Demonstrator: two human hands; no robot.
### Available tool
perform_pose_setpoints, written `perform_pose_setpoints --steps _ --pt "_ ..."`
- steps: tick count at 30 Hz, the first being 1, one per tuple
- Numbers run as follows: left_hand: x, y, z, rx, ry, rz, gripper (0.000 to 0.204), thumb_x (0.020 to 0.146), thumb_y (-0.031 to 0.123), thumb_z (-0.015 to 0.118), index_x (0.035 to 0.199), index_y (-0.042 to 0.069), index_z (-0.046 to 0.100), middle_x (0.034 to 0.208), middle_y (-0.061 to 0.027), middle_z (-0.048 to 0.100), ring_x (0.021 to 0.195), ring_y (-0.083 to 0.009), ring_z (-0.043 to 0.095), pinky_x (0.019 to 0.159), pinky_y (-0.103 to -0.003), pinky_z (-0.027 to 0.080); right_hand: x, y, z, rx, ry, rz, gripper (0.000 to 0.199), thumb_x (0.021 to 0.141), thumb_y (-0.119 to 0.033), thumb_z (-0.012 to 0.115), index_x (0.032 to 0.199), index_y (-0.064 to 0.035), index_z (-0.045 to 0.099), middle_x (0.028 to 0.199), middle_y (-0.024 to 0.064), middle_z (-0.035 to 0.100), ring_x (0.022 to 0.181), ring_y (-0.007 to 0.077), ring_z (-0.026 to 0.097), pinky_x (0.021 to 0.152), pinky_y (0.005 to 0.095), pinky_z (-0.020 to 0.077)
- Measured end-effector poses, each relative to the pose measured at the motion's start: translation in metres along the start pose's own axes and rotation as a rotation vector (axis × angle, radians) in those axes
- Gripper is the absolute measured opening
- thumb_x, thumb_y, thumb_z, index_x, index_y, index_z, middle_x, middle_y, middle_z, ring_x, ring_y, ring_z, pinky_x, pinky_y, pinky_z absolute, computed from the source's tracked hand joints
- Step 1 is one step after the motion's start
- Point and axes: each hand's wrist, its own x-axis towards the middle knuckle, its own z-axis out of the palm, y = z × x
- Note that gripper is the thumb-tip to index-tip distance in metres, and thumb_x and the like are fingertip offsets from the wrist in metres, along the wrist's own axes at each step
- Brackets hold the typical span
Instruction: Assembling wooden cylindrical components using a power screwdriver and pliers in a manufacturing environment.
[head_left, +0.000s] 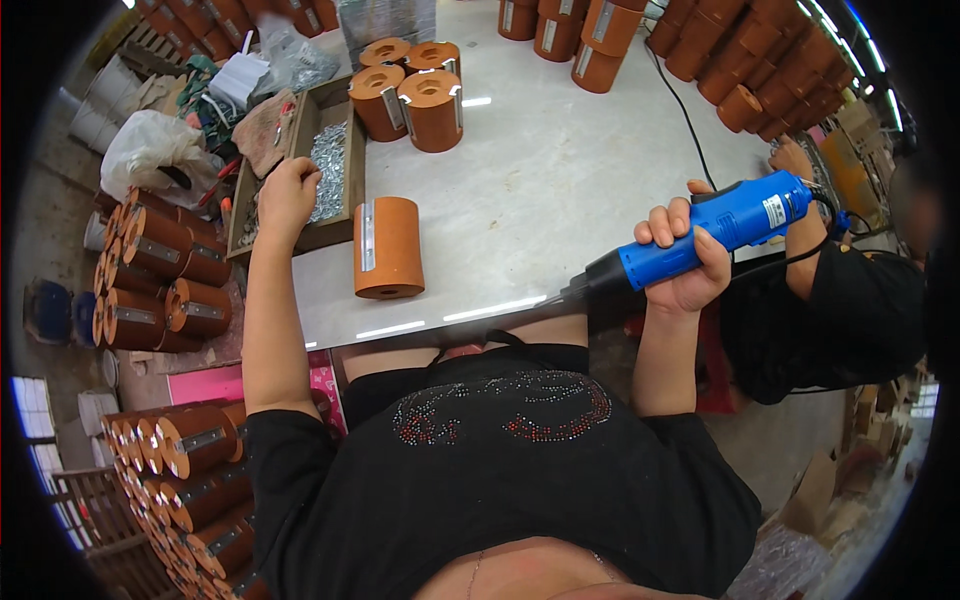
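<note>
My right hand [682, 255] grips a blue electric screwdriver [715, 232], its dark nose and bit pointing left over the near table edge. On the left, my left hand [287, 198] is at a wooden box [300, 120] of small shiny metal pieces that look like screws [330, 170]. Its fingers are pinched together, and what they hold, if anything, cannot be made out. Between my hands, nearer the left one, an orange-brown cylinder [402, 245] appears to lie on its side. A metal strip [368, 238] runs along it. The bit is apart from the cylinder.
Several similar cylinders [432, 110] stand behind the box, with more stacked at back right [750, 50] and left [150, 250]. A black cable [685, 110] crosses the pale table [550, 170]. Another person's arm [800, 230] is at the right. Plastic bags [155, 150] lie at the left.
</note>
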Motion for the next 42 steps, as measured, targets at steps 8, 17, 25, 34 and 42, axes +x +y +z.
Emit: perform_pose_setpoints --steps 8,17,25,34,42 --pt "-0.003 0.003 -0.004 -0.090 0.093 -0.007 0.015 0.081 0.021 0.059 0.086 0.007 0.060 0.087 -0.0134 0.063 0.085 -0.0331 0.059 0.073 -0.040 0.046 0.001 -0.001 -0.001 0.008 -0.039 -0.005 0.051 0.078 -0.010 0.053 0.126 -0.0025 0.038 0.082 0.0079 0.052 0.073 0.0183 0.052 0.076 0.0394 0.0463" --pt "-0.003 -0.004 -0.006 -0.033 0.047 -0.055 0.019 0.079 0.027 0.064 0.084 0.009 0.061 0.081 -0.0122 0.064 0.079 -0.0323 0.061 0.069 -0.041 0.046 0.002 0.001 0.002 -0.017 -0.053 0.007 0.053 0.077 -0.010 0.054 0.126 -0.0022 0.038 0.082 0.0079 0.052 0.074 0.0186 0.052 0.075 0.0387 0.0455" --pt "-0.031 0.035 -0.022 -0.297 0.106 0.077 0.017 0.079 0.021 0.065 0.083 0.005 0.062 0.077 -0.0140 0.063 0.072 -0.0305 0.061 0.063 -0.038 0.047 -0.001 -0.004 -0.004 -0.014 -0.095 0.017 0.052 0.079 -0.010 0.052 0.128 -0.0028 0.036 0.084 0.0077 0.051 0.077 0.0181 0.050 0.077 0.0370 0.0431" --pt "-0.110 0.132 -0.017 -0.811 -0.095 0.556 0.010 0.075 0.000 0.067 0.082 -0.001 0.060 0.075 -0.0058 0.060 0.062 -0.0115 0.054 0.055 -0.025 0.043 0.023 0.007 0.038 0.243 -0.225 -0.034 0.054 0.077 -0.018 0.055 0.126 -0.0034 0.040 0.084 0.0045 0.047 0.078 0.0161 0.046 0.080 0.0363 0.0381" --pt "-0.123 0.143 -0.015 -0.913 -0.183 0.442 0.009 0.073 0.001 0.068 0.077 0.000 0.060 0.073 -0.0079 0.062 0.067 -0.0192 0.059 0.058 -0.029 0.044 0.026 0.015 0.060 0.144 -0.298 -0.147 0.044 0.078 -0.020 0.052 0.118 -0.0032 0.043 0.084 0.0065 0.051 0.080 0.0177 0.049 0.082 0.0382 0.0388"
